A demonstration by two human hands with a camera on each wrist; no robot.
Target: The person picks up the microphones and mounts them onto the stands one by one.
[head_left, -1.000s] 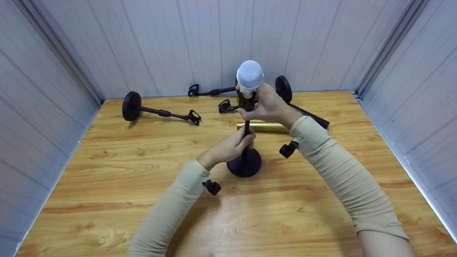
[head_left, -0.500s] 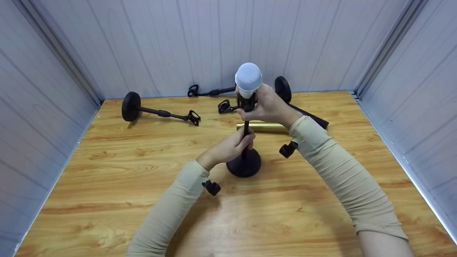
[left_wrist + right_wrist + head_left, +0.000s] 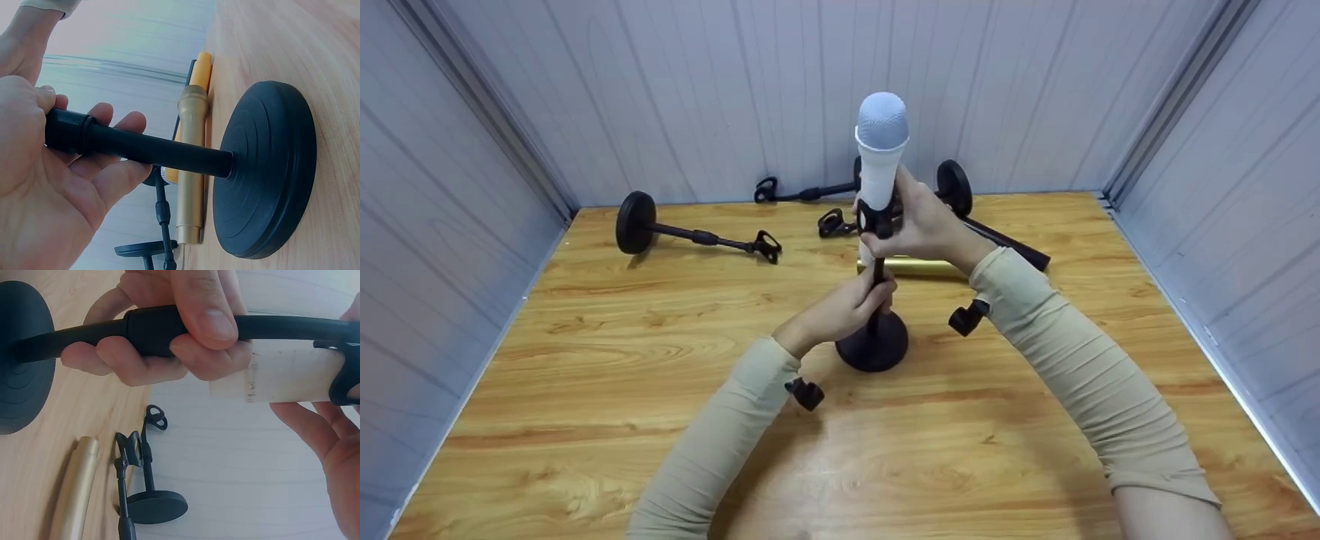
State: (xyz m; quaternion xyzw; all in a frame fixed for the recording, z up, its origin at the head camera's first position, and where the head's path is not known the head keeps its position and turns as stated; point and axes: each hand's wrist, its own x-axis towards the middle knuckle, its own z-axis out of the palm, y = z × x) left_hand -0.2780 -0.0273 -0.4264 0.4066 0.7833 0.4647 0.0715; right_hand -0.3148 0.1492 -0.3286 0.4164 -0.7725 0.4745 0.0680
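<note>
A white microphone (image 3: 877, 176) with a rounded mesh head stands nearly upright in the clip (image 3: 876, 219) of a black desk microphone stand. The stand's round base (image 3: 872, 343) rests on the table. My left hand (image 3: 840, 306) grips the pole (image 3: 157, 147), fingers and thumb around its collar. My right hand (image 3: 926, 225) holds the microphone at the clip, thumb in front and fingers behind. In the right wrist view, the microphone's lower body (image 3: 287, 374) runs alongside the pole, and fingers of the right hand (image 3: 349, 461) touch it.
Behind the held stand lie a gold microphone (image 3: 922, 267) and a black one (image 3: 1012, 244). A black stand (image 3: 705, 238) lies on its side at the left. More lie along the back wall, with one base (image 3: 954, 187) at the right. White panels (image 3: 697, 97) enclose the table.
The white microphone has tilted back from leaning toward the camera to nearly upright, so its body now shows. The right hand turned slightly with it. The left hand and base stayed put.
</note>
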